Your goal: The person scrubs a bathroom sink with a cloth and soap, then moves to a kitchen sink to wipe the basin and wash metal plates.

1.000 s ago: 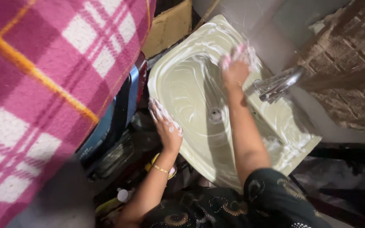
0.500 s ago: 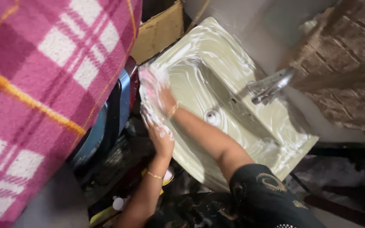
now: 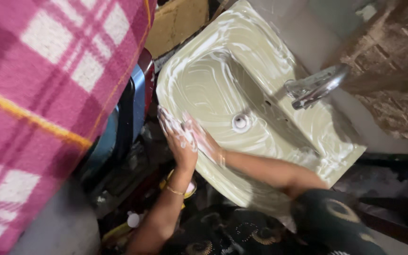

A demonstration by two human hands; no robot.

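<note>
Pressing flat on the soapy sink [image 3: 260,61] rim at eight o'clock from the drain [image 3: 241,122], the lathered right hand [image 3: 203,139] lies open, forearm stretched across. Beside it, touching, the left hand [image 3: 178,139] rests open-palmed on the rim's edge.

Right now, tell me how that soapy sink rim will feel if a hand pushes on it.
Probably slippery: white lather streaks the sink rim, and both the left hand and right hand are foam-coated. It looks hard and fixed, so likely stiff, not giving.
</note>
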